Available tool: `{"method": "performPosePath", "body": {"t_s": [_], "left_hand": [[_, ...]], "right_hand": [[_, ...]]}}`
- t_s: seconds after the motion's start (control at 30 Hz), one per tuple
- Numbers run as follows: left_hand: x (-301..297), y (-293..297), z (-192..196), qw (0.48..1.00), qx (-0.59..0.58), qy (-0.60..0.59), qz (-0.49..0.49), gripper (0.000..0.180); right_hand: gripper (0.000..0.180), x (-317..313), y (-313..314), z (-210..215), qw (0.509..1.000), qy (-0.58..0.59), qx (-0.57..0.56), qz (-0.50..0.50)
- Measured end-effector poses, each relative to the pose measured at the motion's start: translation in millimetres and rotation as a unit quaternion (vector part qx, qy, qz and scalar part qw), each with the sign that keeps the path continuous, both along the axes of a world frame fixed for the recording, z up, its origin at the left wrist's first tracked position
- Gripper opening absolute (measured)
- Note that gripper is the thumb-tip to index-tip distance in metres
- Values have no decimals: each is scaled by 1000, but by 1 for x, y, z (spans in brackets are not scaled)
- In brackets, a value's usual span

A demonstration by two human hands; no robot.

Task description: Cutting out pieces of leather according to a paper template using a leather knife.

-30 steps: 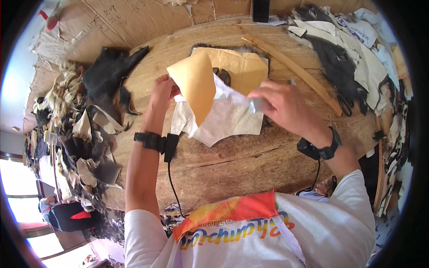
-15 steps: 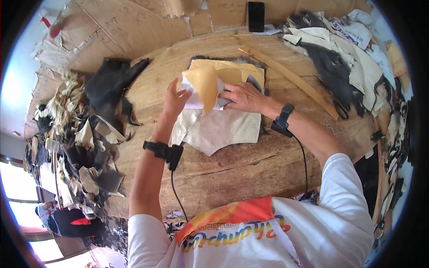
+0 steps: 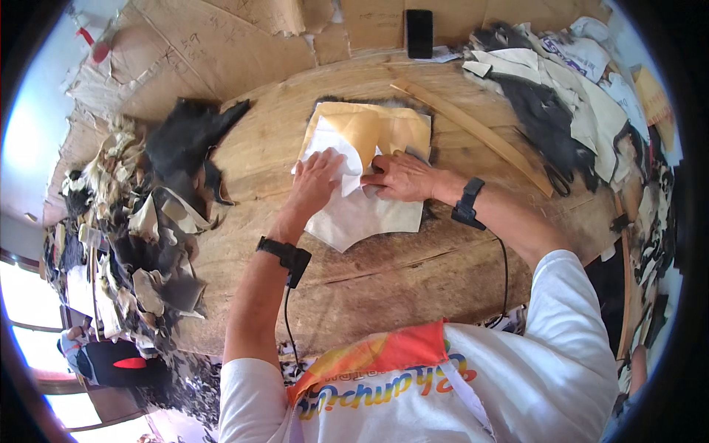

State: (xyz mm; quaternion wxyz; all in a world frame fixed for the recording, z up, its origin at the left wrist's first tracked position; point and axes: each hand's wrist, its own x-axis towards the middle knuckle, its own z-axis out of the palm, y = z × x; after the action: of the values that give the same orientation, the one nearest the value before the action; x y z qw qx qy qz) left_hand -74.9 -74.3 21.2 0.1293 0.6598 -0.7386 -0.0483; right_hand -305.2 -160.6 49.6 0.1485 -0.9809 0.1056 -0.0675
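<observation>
A pale cream piece of hide (image 3: 365, 225) lies on the wooden table, its lower edge cut to a point. Dark fur shows past the upper edge of the stack. Over the hide lies a yellow-brown paper sheet (image 3: 405, 127), its left part folded over so that a white face (image 3: 325, 140) shows. My left hand (image 3: 319, 177) presses on the white paper with fingers stretched out. Just to its right, my right hand (image 3: 405, 177) has bent fingers drawn together beside the folded paper's edge; what they grip is hidden.
Dark and pale fur scraps (image 3: 140, 229) are heaped at the left. A wooden strip (image 3: 473, 133) slants across the right, with scissors (image 3: 557, 181) near its lower end. More hides (image 3: 546, 111) lie beyond. A black phone (image 3: 419, 34) is at the back.
My left hand has come right and down from the paper's left edge onto its white face. The raised paper fold has gone flatter. My right hand has shifted slightly toward me.
</observation>
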Motion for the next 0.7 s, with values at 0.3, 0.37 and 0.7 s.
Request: {"method": "performPosePath", "body": {"t_s": [0.3,0.37,0.7], "left_hand": [[12,40,48,993,28,113,-20,48],[8,60,65,993,34,112,-18,46],[0,249,90,961,138,220,97,39]], "right_hand": [[29,-9,15,-24,998,-42,-30,-30],[27,-13,21,-19,995,-66,-66,-23],[32,-34,65,46,995,-79,17,-61]]}}
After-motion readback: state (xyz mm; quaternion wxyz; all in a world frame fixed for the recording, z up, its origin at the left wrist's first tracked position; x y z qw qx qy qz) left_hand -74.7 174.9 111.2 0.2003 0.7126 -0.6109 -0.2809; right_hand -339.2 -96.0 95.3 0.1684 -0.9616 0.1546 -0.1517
